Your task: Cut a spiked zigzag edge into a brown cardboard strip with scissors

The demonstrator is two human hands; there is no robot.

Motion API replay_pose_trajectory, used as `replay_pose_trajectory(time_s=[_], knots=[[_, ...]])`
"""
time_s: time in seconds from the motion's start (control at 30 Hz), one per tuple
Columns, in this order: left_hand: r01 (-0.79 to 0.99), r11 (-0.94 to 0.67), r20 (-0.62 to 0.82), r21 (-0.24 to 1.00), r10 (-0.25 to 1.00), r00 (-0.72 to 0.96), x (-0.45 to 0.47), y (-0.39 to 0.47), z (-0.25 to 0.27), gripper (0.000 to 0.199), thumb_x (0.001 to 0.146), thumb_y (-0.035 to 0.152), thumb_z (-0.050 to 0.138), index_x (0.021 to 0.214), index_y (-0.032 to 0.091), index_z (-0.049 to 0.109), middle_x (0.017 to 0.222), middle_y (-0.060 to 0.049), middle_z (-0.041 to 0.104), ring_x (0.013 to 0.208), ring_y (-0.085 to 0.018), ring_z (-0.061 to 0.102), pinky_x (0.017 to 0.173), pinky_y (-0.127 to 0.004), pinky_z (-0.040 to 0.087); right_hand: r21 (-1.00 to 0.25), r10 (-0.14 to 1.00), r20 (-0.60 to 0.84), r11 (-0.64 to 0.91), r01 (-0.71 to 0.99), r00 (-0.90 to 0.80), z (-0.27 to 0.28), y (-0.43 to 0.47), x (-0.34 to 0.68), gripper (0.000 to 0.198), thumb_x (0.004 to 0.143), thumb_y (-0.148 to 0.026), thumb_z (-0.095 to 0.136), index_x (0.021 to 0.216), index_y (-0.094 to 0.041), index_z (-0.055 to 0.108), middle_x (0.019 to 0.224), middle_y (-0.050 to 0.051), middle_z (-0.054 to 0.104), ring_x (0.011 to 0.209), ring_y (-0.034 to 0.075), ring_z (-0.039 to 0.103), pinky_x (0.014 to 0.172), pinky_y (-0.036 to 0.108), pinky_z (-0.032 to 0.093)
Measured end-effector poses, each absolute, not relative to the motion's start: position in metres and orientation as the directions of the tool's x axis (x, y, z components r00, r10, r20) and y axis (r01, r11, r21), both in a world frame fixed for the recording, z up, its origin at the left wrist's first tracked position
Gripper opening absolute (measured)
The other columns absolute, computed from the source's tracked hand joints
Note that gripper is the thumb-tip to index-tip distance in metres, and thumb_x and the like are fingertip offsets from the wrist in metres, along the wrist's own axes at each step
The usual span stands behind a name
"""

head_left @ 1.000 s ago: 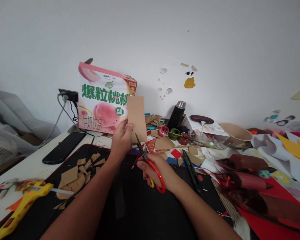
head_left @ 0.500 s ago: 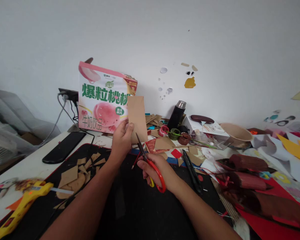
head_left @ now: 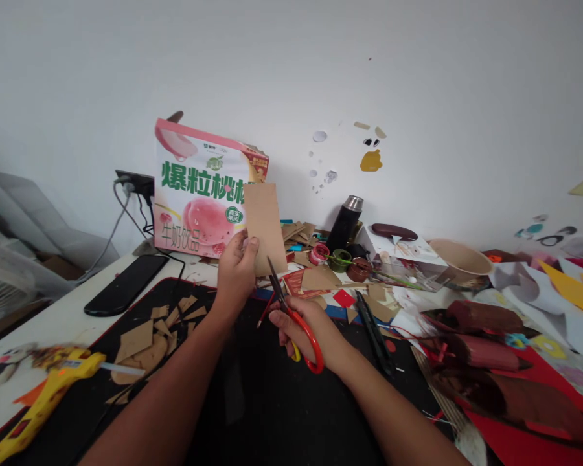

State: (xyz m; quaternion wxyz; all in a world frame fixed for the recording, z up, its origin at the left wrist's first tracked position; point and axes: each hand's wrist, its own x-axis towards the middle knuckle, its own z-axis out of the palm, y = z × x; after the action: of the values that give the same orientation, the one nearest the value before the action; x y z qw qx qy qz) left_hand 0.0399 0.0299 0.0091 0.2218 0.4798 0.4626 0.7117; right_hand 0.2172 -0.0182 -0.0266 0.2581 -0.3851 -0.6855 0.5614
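My left hand (head_left: 238,262) pinches a rectangular piece of brown cardboard (head_left: 265,226) by its lower left edge, holding it upright in front of the pink-and-white drink box (head_left: 199,194). In my right hand (head_left: 311,327) is a pair of scissors (head_left: 313,346) with red and yellow handles. The dark blades point up and left, their tips close to the cardboard's bottom edge; I cannot tell whether they touch it. Below both hands lies a black mat (head_left: 272,414).
A yellow glue gun (head_left: 48,401) and cardboard scraps (head_left: 138,343) lie at left, beside a black phone-like slab (head_left: 126,285). Paint jars (head_left: 340,260), a black flask (head_left: 344,223) and a box cutter (head_left: 373,333) are at right. Brown rolled shapes (head_left: 525,395) rest on red paper.
The cardboard has tilted slightly to the left at its top. The scissors have shifted a little to the right, while both hands keep their grip.
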Motion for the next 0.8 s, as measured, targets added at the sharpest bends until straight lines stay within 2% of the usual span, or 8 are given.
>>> replay_pose_trajectory(time_s=[0.33,0.8], knots=[[0.178,-0.475,0.503,0.862,0.758,-0.416,0.0396,0.0285,0.0094,0.027,0.097,0.036,0.058,0.109,0.016,0.070,0.110,-0.011,0.079,0.102,-0.027,0.074,0.090,-0.039,0.060,-0.967,0.817,-0.078,0.078,0.244,-0.572,-0.0280,-0.0176,0.2177,0.048,0.098,-0.065,0.062,0.110,-0.019,0.065,0.065,-0.003,0.064,0.044,0.011,0.059,0.041,0.019,0.045],[0.155,-0.466,0.486,0.871,0.775,-0.404,0.0416,0.0274,0.0114,0.030,0.097,0.037,0.057,0.113,0.016,0.070,0.118,-0.013,0.078,0.109,-0.029,0.073,0.096,-0.042,0.059,-0.964,0.813,-0.081,0.083,0.253,-0.577,-0.0247,-0.0189,0.2175,0.046,0.100,-0.064,0.061,0.109,-0.019,0.064,0.065,-0.004,0.063,0.044,0.011,0.058,0.041,0.018,0.044]])
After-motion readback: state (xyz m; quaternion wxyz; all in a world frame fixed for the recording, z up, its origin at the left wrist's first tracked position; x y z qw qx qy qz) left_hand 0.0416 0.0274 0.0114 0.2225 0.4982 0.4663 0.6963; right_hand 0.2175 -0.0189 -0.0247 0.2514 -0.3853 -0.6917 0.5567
